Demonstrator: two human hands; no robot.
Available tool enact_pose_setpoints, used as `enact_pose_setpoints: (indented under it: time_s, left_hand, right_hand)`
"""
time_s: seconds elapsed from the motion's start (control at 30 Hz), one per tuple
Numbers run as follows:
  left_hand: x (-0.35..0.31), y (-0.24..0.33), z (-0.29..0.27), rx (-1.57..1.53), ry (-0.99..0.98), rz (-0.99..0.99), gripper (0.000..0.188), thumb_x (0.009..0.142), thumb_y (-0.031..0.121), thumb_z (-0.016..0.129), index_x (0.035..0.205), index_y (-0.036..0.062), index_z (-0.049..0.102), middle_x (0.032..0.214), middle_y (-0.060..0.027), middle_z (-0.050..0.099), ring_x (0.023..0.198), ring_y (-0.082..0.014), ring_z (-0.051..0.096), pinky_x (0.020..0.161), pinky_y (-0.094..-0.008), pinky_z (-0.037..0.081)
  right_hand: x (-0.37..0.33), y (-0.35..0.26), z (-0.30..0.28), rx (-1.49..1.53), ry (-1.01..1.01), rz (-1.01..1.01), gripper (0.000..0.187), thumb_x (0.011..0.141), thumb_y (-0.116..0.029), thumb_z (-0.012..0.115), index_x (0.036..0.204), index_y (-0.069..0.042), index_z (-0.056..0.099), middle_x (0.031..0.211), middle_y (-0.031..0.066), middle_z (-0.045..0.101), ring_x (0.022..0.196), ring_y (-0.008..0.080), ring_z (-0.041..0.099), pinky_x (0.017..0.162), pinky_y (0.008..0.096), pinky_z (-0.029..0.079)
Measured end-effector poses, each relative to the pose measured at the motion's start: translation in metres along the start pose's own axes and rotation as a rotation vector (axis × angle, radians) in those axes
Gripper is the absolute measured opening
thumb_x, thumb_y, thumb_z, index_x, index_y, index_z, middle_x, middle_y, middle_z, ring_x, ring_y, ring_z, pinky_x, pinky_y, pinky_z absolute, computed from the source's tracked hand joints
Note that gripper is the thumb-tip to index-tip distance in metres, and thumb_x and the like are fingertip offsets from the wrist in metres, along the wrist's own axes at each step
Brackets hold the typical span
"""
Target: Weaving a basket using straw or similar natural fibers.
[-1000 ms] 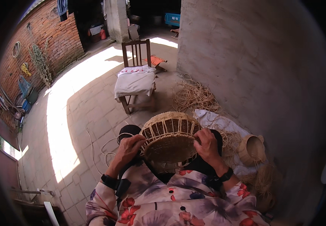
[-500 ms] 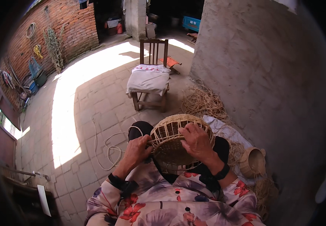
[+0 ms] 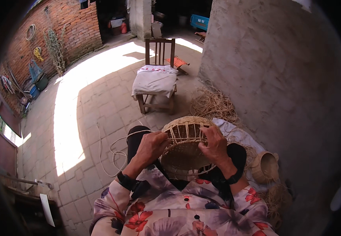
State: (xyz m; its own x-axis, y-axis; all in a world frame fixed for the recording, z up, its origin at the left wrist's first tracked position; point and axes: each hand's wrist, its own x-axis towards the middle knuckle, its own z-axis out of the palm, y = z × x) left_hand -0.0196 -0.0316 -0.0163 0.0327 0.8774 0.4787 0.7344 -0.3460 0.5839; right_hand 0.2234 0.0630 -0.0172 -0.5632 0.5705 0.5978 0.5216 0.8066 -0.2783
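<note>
To the left, I see a pale cord (image 3: 100,149) lying in loose loops on the grey paving (image 3: 72,200), then rising across the dark-clad left knee (image 3: 134,147) to the left hand (image 3: 151,147). A foot or knee catching those loops could snag the cord, and a sudden tug could pull the weave out of line. The left hand is closed narrowly on the basket's left edge, where the cord reaches it; a slack pinch there could let the strand loosen.

In the middle, over the lap and between the two hands, is a straw-coloured woven basket (image 3: 184,141) with a band of open, upright stakes. With little but the knees and fingers to steady it, it could roll if the knees parted, and uneven pressure could bend the slim stakes. It is tipped on its side: to me its mouth seems to face the wearer's body, though the shadow inside makes that uncertain, and its base points away, toward a wooden chair (image 3: 173,53). It is roundish, its longest span running left to right.

On the right, the right hand (image 3: 214,147) holds the rim, thumb nearer the body, fingers over the stakes. Farther right, well apart, lies a second basket (image 3: 265,168).
</note>
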Motion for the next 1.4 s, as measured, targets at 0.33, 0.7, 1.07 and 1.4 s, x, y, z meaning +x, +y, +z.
enact_pose_setpoints:
  time_s: [0.33,0.7,1.07,1.4]
  left_hand:
    - [0.040,0.019,0.004,0.091,-0.212,0.213,0.011,0.077,0.008,0.065,0.076,0.0011,0.057,0.073,-0.0177,0.060,0.069,-0.0389,0.062,0.061,-0.0464,0.050]
    - [0.067,0.017,0.005,-0.060,-0.242,0.203,0.008,0.082,0.007,0.065,0.088,0.0027,0.065,0.079,-0.0147,0.063,0.071,-0.0346,0.063,0.063,-0.0415,0.051]
    - [0.085,0.037,0.036,0.185,-0.231,-0.013,0.033,0.080,0.011,0.065,0.113,0.0111,0.064,0.076,-0.0191,0.065,0.069,-0.0407,0.064,0.062,-0.0492,0.049]
    - [0.090,0.027,0.054,0.184,-0.368,0.183,0.064,0.078,0.018,0.071,0.138,0.0211,0.053,0.085,-0.0221,0.068,0.075,-0.0407,0.066,0.066,-0.0475,0.051]
  right_hand:
    - [-0.060,-0.004,-0.009,-0.055,0.204,0.128,0.051,0.070,-0.005,0.075,0.119,-0.008,0.057,0.103,0.0101,0.055,0.093,0.0298,0.059,0.080,0.0405,0.051]
    - [-0.050,-0.014,0.007,-0.052,0.096,-0.106,0.054,0.073,-0.006,0.066,0.127,-0.005,0.059,0.102,0.0073,0.059,0.086,0.0240,0.059,0.072,0.0365,0.047]
    - [-0.020,-0.017,-0.012,0.063,-0.194,0.023,0.034,0.075,-0.012,0.071,0.108,-0.008,0.065,0.092,0.0120,0.056,0.080,0.0314,0.063,0.069,0.0415,0.051]
    - [-0.019,-0.021,-0.003,0.155,-0.213,0.214,0.030,0.076,-0.011,0.067,0.106,-0.014,0.069,0.093,0.0117,0.058,0.083,0.0345,0.064,0.073,0.0447,0.051]
